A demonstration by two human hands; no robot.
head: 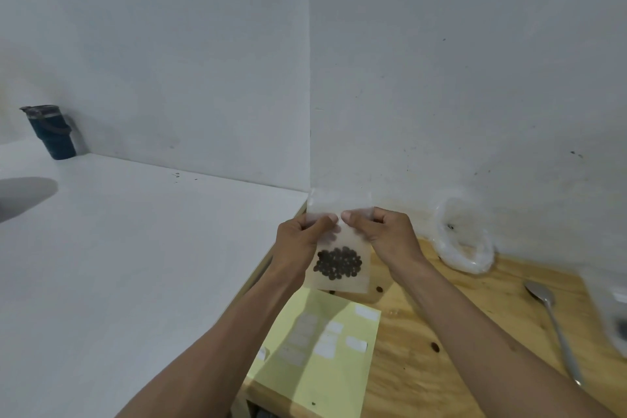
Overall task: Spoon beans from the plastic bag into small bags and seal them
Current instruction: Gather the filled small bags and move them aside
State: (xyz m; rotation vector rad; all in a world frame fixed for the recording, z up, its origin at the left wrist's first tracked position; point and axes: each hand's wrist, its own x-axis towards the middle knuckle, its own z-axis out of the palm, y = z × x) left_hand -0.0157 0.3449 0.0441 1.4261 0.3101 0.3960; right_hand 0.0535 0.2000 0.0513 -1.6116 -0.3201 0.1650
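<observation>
Above the yellow sheet point(315, 349), I hold up a small bag point(339, 241) with dark beans point(337, 263) pooled at its bottom, my left hand point(300, 239) and right hand point(386, 234) each pinching its top strip, while the plastic bag point(464, 241) and spoon point(553, 322) lie right of the sheet.

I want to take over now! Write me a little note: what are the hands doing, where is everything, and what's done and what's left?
Left hand and right hand both pinch the top of the small bag, held up above the wooden table.
Beans sit in the bottom of that bag, so filling looks done.
The spoon lies on the table to the right; the big plastic bag sits by the wall.
A yellow sheet with white labels lies below the hands.
Left: finish sealing this bag, then fill the next.
</observation>
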